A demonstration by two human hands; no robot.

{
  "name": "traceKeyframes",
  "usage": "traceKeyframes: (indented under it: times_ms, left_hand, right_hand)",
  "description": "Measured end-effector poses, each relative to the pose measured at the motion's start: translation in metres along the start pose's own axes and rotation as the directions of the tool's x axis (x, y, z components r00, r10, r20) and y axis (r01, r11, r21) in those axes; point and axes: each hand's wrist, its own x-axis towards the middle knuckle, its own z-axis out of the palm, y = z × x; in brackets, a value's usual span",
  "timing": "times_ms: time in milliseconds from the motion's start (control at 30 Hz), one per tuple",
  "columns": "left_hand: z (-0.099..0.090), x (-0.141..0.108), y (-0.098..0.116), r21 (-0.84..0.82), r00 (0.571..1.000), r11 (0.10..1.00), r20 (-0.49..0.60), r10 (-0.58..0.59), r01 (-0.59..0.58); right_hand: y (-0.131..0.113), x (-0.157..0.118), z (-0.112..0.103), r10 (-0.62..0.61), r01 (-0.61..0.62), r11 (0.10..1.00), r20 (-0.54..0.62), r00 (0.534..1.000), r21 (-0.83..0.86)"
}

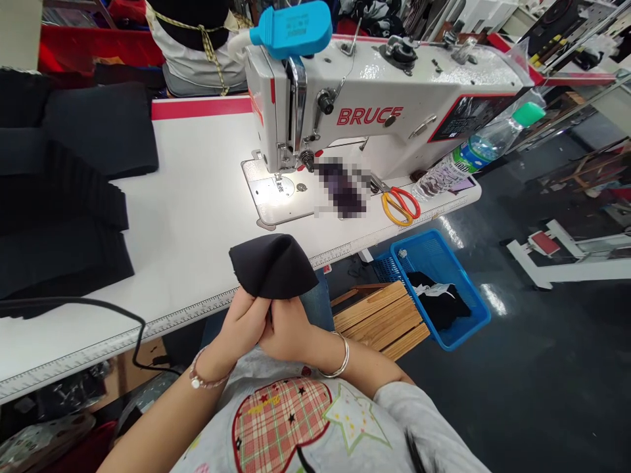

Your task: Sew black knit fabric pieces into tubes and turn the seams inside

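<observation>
Hands (251,323) pinch black fabric (273,266), seemingly folded

A pixelated patch (342,187) blurs whatever lies beside the sewing machine (365,85).

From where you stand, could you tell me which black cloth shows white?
The cloth in the blue basket shows white on top; the held cloth and the pile on the table look all black.

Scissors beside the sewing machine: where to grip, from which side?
Take the red-and-yellow scissors by their finger loops, from above on the table's near-edge side: the loops lie flat and nearest that edge, while the blades point toward the sewing machine.
</observation>
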Motion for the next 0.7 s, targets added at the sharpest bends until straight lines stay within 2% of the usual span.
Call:
traceKeyframes:
  times_ms: [100,267,433,600,700]
  left_hand:
    - [-0.001,0.0,0.001,-0.001,1.0,1.0,-0.013,-0.025,0.025]
    - [0.0,0.002,0.01,0.042,0.999,0.999,-0.028,-0.033,0.034]
    - [0.003,0.001,0.018,0.111,0.996,0.991,-0.057,-0.071,0.077]
    - [0.006,0.002,0.022,0.059,0.974,0.99,-0.194,-0.118,0.131]
    - [0.007,0.007,0.025,-0.039,0.958,0.994,-0.267,-0.107,0.1]
  right_hand:
    - [0.0,0.003,0.002,0.008,-0.006,1.0,0.111,0.994,-0.013]
    - [0.0,0.006,0.002,-0.014,0.015,1.0,0.157,0.987,-0.005]
    - [-0.001,0.011,-0.002,0.032,-0.049,0.997,0.264,0.964,0.057]
    - [-0.002,0.012,-0.007,0.033,-0.067,0.993,0.317,0.948,0.096]
    - [-0.005,0.011,-0.008,-0.019,-0.026,0.99,0.312,0.95,0.139]
